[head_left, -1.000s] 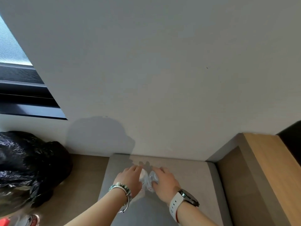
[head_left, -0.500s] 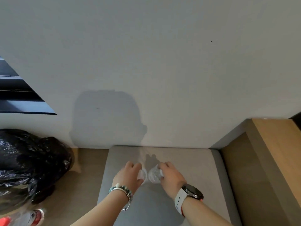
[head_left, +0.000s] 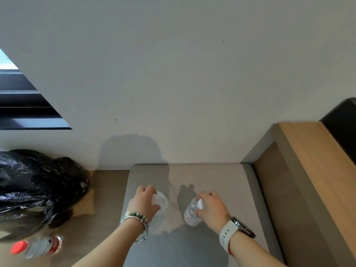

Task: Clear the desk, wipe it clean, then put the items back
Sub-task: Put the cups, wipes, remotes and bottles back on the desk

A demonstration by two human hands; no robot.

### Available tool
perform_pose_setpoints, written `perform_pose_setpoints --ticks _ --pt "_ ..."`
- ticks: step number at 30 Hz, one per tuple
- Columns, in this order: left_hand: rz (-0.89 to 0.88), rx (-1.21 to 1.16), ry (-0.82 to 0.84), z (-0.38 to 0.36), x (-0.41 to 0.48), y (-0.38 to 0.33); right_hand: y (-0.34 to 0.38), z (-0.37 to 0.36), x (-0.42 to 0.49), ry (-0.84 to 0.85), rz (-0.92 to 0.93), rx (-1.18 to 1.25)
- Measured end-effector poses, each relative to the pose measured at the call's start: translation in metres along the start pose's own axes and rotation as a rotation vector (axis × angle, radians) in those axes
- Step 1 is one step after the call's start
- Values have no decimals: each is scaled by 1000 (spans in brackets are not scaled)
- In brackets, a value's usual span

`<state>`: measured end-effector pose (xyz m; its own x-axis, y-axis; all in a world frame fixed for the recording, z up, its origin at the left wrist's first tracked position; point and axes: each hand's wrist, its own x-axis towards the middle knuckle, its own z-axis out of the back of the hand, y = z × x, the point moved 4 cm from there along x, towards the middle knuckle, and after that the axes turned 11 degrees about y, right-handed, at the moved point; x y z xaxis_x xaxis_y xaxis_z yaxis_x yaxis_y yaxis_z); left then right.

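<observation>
Landmark: we place everything from the grey surface [head_left: 231, 180], a padded-looking slab with rounded far corners.
Left hand: our left hand [head_left: 143, 204] is over the left half of the grey surface, its fingers curled round the cap end of the left bottle.
Left bottle: the left bottle [head_left: 162, 204] is clear with a white cap and sits over the grey surface near its left edge. We cannot tell whether its base touches.
Right hand: our right hand [head_left: 212, 209] is over the middle of the grey surface, gripping the right bottle at the cap from above.
Right bottle: the right bottle [head_left: 190, 214] is clear, white-capped, with small red marks on its side. It is over the middle of the grey surface, apart from the left bottle, with bare grey surface between them.
Wrists: we see beaded bracelets [head_left: 134, 216] on the left wrist and a watch [head_left: 238, 228] with a white strap on the right, both above the near part of the grey surface.
Black bag: a crumpled black bag [head_left: 38, 185] lies off the left edge of the grey surface.
Red-capped bottle: a blurred red-capped bottle [head_left: 36, 247] lies on its side off the left edge, nearer us than the bag.
Wooden ledge: a wooden ledge [head_left: 312, 160] runs along the right edge of the grey surface.
Wall: a pale wall [head_left: 173, 74] rises behind the far edge, with a dark window frame [head_left: 25, 110] up and to the left.
</observation>
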<state>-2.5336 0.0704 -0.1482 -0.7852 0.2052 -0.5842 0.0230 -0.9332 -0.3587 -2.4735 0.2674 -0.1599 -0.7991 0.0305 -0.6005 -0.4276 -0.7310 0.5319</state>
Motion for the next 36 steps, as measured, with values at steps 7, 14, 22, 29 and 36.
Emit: perform_pose_setpoints --ticks 7,14,22,29,36 --pt "-72 106 25 10 -47 0 -2 -3 -65 2 9 -36" --pt "-359 323 15 22 -109 -48 6 1 -172 -295 33 110" --pt "-796 347 -58 10 -218 -143 -15 4 -329 -665 1 354" --pt "-1210 354 16 -46 -345 -234 -57 -18 -492 -1040 -65 571" --pt "-1488 315 142 -142 -516 -290 -115 -77 -676 -1321 -141 658"
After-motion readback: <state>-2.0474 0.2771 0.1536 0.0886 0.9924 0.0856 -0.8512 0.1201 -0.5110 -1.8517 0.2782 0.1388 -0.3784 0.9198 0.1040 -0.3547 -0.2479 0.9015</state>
